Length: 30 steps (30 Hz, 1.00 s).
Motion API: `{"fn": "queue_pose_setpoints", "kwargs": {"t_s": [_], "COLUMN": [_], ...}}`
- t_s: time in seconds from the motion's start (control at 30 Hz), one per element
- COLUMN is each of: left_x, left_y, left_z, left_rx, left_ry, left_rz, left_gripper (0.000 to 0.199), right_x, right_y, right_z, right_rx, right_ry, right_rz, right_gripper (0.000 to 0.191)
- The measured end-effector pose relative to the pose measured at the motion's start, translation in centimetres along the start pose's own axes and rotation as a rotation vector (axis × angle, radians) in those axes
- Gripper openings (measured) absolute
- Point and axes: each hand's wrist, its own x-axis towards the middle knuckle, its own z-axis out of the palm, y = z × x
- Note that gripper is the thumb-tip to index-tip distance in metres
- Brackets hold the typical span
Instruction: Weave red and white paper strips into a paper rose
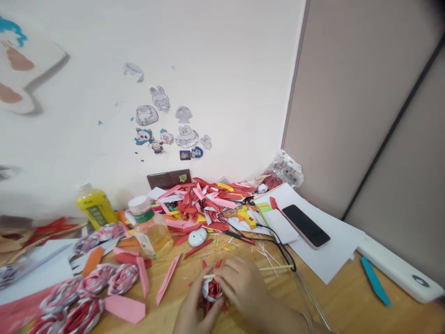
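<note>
Head view: a red and white flower (212, 291) is held low over the near part of the bench (274, 304), between two bare hands. Its left side is clasped by the left hand (195, 304), with the thumb laid along the lower edge. Its upper right side is met by the curled fingers of the right hand (241, 285); whether the flower itself is gripped by them cannot be told. A short pale piece (209, 277) is seen across the flower's top, between the fingertips, but by which hand it is pinched is unclear. Red tips are shown above and below the flower

Behind the hands, a heap of folded strips (205, 202) is piled against the wall (225, 46), and a white case (197, 237) is set before it. Beside the heap, a yellow glue gun (246, 218) is laid, trailed by a black cable (290, 260). On the right, a phone (306, 226) is rested on white paper (325, 264), with a blue strip (375, 281) placed farther out. On the left, a yellow bottle (97, 206), a clear bottle (151, 229) and twisted coils (83, 317) are gathered, with a pink strip (125, 308) laid just beside the coils
</note>
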Motion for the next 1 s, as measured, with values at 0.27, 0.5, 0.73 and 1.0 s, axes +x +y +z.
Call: {"fn": "queue_pose_setpoints", "kwargs": {"t_s": [0.27,0.5,0.73,1.0], "left_x": [-0.2,0.3,1.2,2.1], "left_y": [0.2,-0.1,-0.1,-0.1], "left_z": [0.2,-0.4,-1.7,-2.9], "left_rx": [-0.03,-0.08,-0.137,-0.176], "left_ry": [0.019,0.13,0.154,0.331], "left_rz": [-0.011,0.013,-0.018,0.036], "left_gripper": [0.063,0.066,0.072,0.068], "right_x": [-0.2,0.7,3.1,5.8], "right_y": [-0.2,-0.4,-1.5,-2.9], "right_z": [0.9,1.6,1.7,3.4], "right_rx": [0.01,-0.183,-0.336,-0.368], "right_ry": [0.01,-0.12,-0.16,-0.052], "right_rz": [0.067,-0.198,-0.312,-0.276], "right_gripper": [0.038,0.008,0.0,0.005]}}
